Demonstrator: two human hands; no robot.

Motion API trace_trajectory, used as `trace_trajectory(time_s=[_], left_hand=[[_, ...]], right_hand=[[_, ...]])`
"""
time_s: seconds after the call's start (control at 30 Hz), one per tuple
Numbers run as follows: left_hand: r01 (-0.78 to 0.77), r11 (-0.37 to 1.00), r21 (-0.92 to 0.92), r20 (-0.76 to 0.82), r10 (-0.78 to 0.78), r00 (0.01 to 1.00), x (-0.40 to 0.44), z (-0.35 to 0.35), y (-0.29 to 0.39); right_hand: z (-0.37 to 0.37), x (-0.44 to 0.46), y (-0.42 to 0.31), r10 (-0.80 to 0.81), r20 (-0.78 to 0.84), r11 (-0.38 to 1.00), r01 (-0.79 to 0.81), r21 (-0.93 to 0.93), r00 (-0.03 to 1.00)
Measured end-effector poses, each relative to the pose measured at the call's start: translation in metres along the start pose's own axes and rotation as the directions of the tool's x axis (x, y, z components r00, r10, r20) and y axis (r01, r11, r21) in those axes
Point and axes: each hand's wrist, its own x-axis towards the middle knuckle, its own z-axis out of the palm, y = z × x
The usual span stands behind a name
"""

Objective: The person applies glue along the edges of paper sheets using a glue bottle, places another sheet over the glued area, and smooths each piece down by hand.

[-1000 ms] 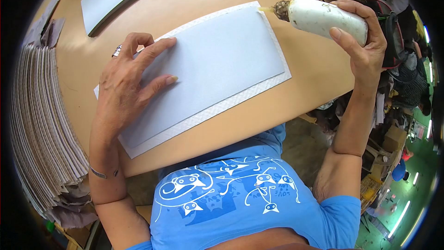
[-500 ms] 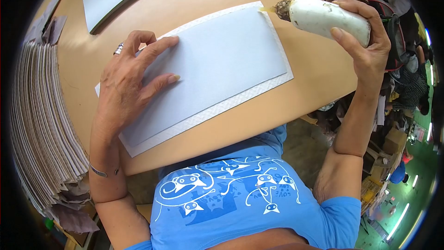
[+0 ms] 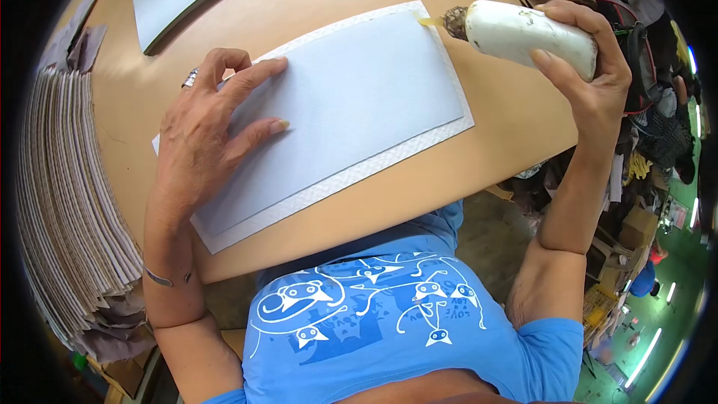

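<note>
L hand (image 3: pixel 206 123) is resting spread on sheet (image 3: pixel 359 97), prob. steadying it; R hand (image 3: pixel 594 75) is gripping bottle (image 3: pixel 512 31), prob. aiming tip (image 3: pixel 431 22) twd sheet's corner (image 3: pixel 415 7)

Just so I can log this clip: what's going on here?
A person's right grip holds a white bottle sideways, its yellowish tip at the far right corner of a white sheet; contact is unclear. The left grip rests on that sheet, which lies over a larger textured sheet on the table. Stacked sheets are at the left.
</note>
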Motion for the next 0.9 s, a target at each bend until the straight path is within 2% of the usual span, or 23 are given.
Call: trace_trajectory(time_s=[0.5,0.6,0.73,0.9], left_hand=[[-0.005,1.000,-0.008,-0.019,0.005,1.000,0.000,0.001,0.001],[-0.026,1.000,-0.001,0.019,0.026,0.999,0.000,0.000,-0.004],[-0.039,0.999,-0.001,-0.032,0.039,0.999,-0.001,0.002,-0.003],[-0.014,1.000,-0.008,-0.017,0.014,1.000,-0.001,0.002,-0.002]], right_hand=[[-0.011,-0.014,-0.005,-0.005,0.032,1.000,0.006,-0.026,0.999],[-0.012,-0.019,-0.009,-0.001,0.028,0.999,0.002,-0.049,1.000],[-0.013,-0.025,-0.016,-0.009,0.045,0.998,0.012,-0.069,0.999],[-0.007,-0.019,-0.016,-0.004,-0.003,0.997,0.003,-0.077,1.000]])
